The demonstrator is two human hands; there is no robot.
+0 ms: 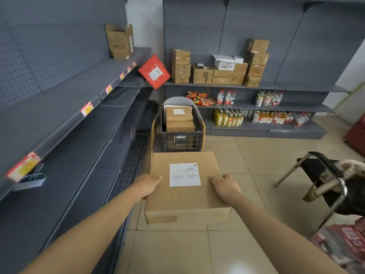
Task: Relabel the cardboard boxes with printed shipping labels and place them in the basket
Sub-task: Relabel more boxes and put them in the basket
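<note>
Head view: the left hand (pixel 148 184) and right hand (pixel 225 186) are gripping opposite sides of a labelled cardboard box (pixel 183 198), carrying it just before the black basket (pixel 181 139) already holding boxes.

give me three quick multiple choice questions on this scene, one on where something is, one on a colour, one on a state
1. Where is the dark plastic slatted basket?
A. on the floor ahead of the held box
B. on the top shelf
C. on the black chair

2. What colour is the tilted square box by the shelf corner?
A. blue
B. red
C. green

3. The large brown cardboard box is:
A. open and unlabelled
B. crushed
C. closed, with a white printed label, held by the left hand and right hand

Answers: 1 A, it sits beyond the box; 2 B, clearly red; 3 C, label on top.
</note>
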